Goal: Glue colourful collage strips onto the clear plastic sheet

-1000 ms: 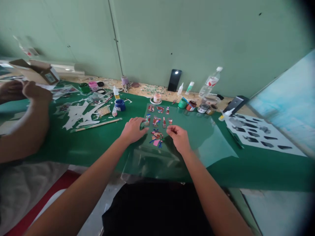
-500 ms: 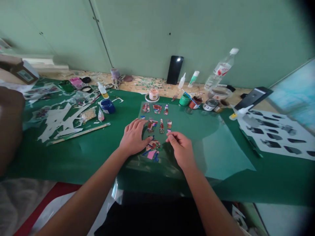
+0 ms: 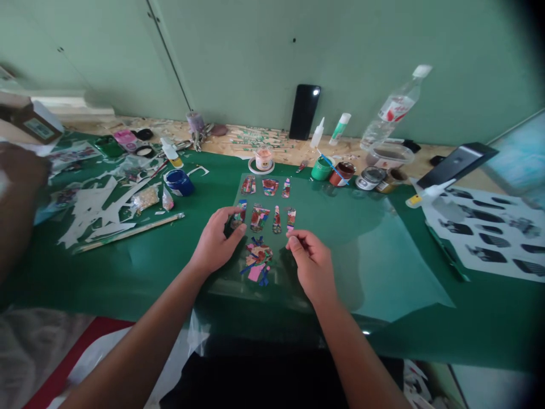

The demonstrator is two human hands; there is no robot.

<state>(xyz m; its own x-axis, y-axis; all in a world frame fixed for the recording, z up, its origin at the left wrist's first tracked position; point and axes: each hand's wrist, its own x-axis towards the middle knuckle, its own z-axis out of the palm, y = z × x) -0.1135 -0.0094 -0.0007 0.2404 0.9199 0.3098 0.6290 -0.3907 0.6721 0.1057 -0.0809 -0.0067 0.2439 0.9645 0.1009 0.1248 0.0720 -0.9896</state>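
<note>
My left hand (image 3: 218, 240) lies on a clear plastic sheet (image 3: 357, 244), thumb and forefinger apart, beside a narrow mosaic piece (image 3: 242, 210) with a blue end. My right hand (image 3: 314, 260) is closed in a pinch; its fingertips are at the pink lower end of another mosaic strip (image 3: 292, 216). What lies inside the pinch is hidden. Between the hands sits a loose pile of blue, pink and brown scraps (image 3: 258, 258). Farther up are a wider mosaic piece (image 3: 259, 218), a slim one (image 3: 276, 220) and a row of small colourful pieces (image 3: 269, 187).
Paint jars (image 3: 322, 168) and a clear bottle (image 3: 394, 108) stand at the back, near a phone (image 3: 305, 112) against the wall. To the left are white paper scraps (image 3: 96, 210), a brush (image 3: 130, 233) and a blue jar (image 3: 179, 183). Another person's arm (image 3: 19, 199) reaches in. A patterned sheet (image 3: 489, 233) lies right.
My left hand has drawn back left off the mosaic pieces and the scrap pile, uncovering them. My right hand stays at the pink-ended strip. The view has shifted slightly; the other person's arm has moved.
</note>
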